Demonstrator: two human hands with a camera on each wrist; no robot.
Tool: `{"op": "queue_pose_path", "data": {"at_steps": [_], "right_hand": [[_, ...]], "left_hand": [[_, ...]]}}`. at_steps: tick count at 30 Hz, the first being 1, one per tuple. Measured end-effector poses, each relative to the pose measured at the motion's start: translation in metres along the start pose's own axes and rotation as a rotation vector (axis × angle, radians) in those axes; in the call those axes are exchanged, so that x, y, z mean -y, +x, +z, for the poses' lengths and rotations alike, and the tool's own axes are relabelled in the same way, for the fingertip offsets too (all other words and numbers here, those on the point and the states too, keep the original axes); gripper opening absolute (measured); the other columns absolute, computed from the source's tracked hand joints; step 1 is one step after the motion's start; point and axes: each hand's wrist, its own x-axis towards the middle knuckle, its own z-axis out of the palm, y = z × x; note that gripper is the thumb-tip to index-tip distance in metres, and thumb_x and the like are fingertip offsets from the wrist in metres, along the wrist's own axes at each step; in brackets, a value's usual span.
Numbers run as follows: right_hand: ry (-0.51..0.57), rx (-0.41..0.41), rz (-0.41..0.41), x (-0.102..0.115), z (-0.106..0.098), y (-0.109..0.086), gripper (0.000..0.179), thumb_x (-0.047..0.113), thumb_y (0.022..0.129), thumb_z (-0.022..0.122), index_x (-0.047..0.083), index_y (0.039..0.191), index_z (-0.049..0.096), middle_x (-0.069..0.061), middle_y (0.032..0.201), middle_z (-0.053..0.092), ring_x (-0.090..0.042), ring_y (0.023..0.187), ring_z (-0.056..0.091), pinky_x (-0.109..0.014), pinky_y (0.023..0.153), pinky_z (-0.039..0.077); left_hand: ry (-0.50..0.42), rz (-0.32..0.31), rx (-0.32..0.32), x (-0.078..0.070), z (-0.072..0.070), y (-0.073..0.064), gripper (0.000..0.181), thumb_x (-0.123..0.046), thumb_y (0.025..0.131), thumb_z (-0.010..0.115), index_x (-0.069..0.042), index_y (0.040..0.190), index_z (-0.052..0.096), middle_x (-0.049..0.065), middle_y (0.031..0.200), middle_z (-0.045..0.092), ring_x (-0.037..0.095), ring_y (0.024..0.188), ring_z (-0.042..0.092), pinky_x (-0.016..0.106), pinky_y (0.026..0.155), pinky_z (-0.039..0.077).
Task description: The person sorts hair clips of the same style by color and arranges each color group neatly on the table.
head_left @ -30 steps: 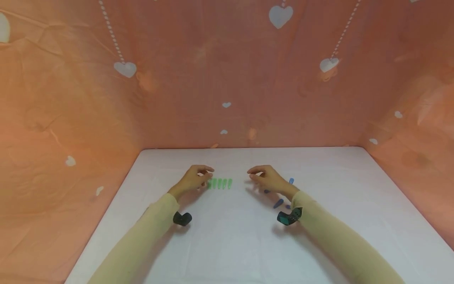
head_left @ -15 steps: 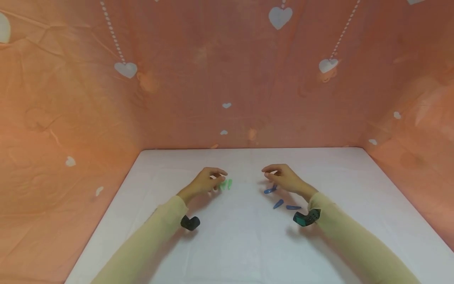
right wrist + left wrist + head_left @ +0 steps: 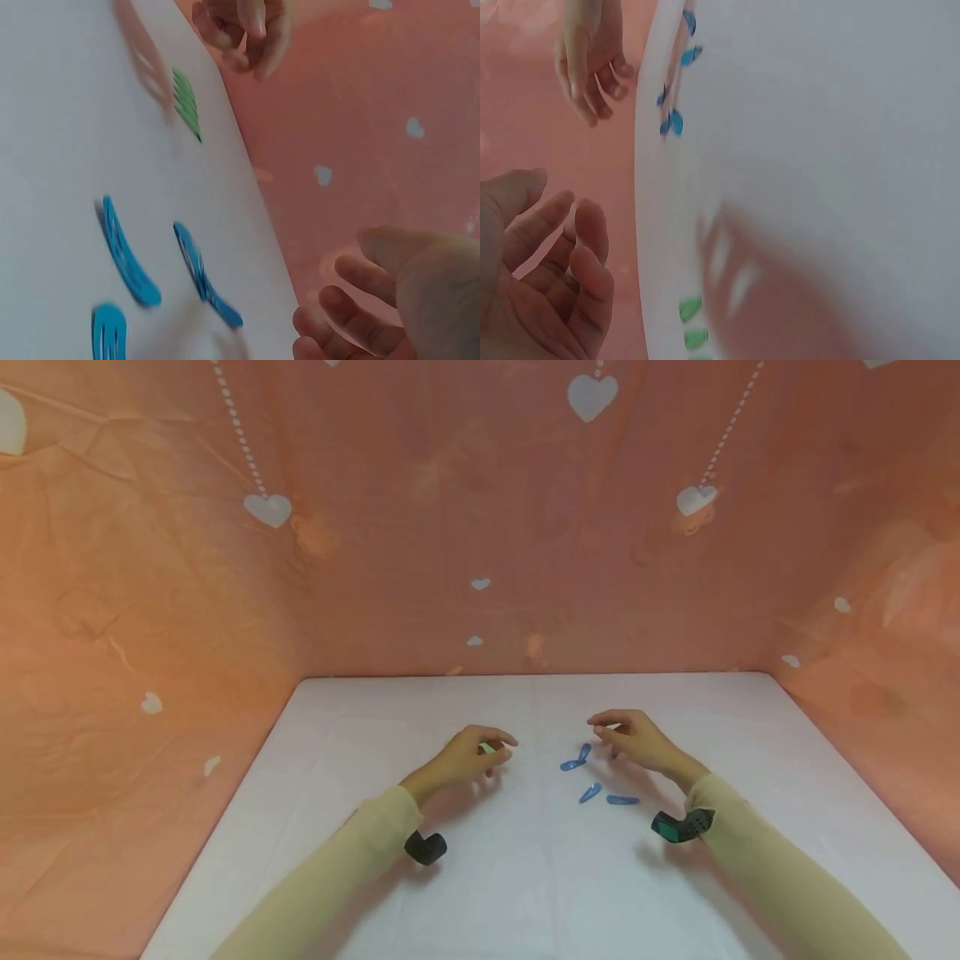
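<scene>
My left hand [image 3: 468,756] hovers over the table with fingers loosely bent and holding nothing. It covers most of a row of green snap hair clips; a bit of a green clip [image 3: 487,748] shows between thumb and fingers. In the right wrist view the green clips [image 3: 186,103] lie side by side in a neat row. My right hand [image 3: 641,742], also holding nothing, hangs above the table beside several blue snap hair clips. One blue clip [image 3: 591,792] lies slanted and another blue clip [image 3: 622,800] lies sideways. Farther back, two blue clips [image 3: 572,766] touch or overlap.
The white table [image 3: 510,877] ends at an orange-pink cloth backdrop [image 3: 525,543] printed with hearts, which also stands along both sides. A dark wrist device [image 3: 425,848] sits below the left sleeve, another dark device [image 3: 682,827] below the right.
Both hands have moved to the right. The left hand has come over the green clips, hiding most of them. The right hand has moved off the blue clips, uncovering them.
</scene>
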Motion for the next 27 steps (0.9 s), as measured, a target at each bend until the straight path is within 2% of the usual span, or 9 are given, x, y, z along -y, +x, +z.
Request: {"op": "queue_pose_path", "data": {"at_steps": [5,9,12,17,23,27], "right_hand": [[-0.004,-0.022,0.042,-0.012,-0.007,-0.005,0.038,0.019,0.103,0.058,-0.005,0.133,0.060,-0.030,0.134,0.060,-0.029,0.096,0.065,-0.032,0.072,0.058],[-0.019,-0.031,0.064,-0.019,-0.011,-0.007,0.038,0.018,0.103,0.058,-0.006,0.132,0.061,-0.029,0.136,0.059,-0.027,0.093,0.064,-0.029,0.072,0.057],[-0.023,-0.029,0.085,-0.026,-0.012,-0.008,0.036,0.016,0.102,0.060,-0.006,0.131,0.062,-0.029,0.134,0.060,-0.025,0.089,0.063,-0.027,0.070,0.056],[-0.023,-0.022,0.130,-0.040,-0.012,-0.009,0.035,0.012,0.100,0.061,-0.004,0.130,0.063,-0.028,0.134,0.060,-0.019,0.093,0.060,-0.024,0.071,0.052],[-0.085,-0.041,0.117,-0.051,-0.010,-0.008,0.032,0.010,0.096,0.065,-0.002,0.125,0.067,-0.025,0.132,0.064,-0.022,0.101,0.059,-0.024,0.076,0.048],[-0.115,-0.046,0.099,-0.053,-0.007,-0.008,0.030,0.011,0.095,0.067,-0.002,0.122,0.069,-0.025,0.128,0.066,-0.024,0.101,0.058,-0.026,0.078,0.048]], "left_hand": [[0.007,0.032,0.036,-0.009,0.017,0.004,0.031,-0.017,0.100,0.062,-0.005,0.128,0.067,0.014,0.109,0.068,0.026,0.067,0.066,0.023,0.055,0.046],[-0.005,0.034,0.060,-0.015,0.030,0.007,0.032,-0.019,0.099,0.062,-0.007,0.129,0.067,0.011,0.110,0.068,0.028,0.071,0.067,0.024,0.055,0.046],[-0.017,0.028,0.080,-0.018,0.039,0.009,0.033,-0.020,0.100,0.062,-0.009,0.130,0.067,0.008,0.110,0.068,0.028,0.073,0.067,0.024,0.055,0.046],[-0.029,-0.014,0.107,-0.021,0.059,0.013,0.033,-0.021,0.099,0.064,-0.014,0.132,0.067,0.000,0.108,0.068,0.019,0.070,0.065,0.024,0.053,0.047],[-0.073,-0.048,0.139,-0.024,0.079,0.019,0.034,-0.017,0.098,0.066,-0.018,0.132,0.067,-0.003,0.107,0.066,0.014,0.068,0.061,0.025,0.053,0.047],[-0.037,-0.041,0.157,-0.023,0.090,0.025,0.033,-0.015,0.096,0.068,-0.019,0.129,0.069,-0.002,0.110,0.065,0.011,0.071,0.061,0.024,0.059,0.050]]}}
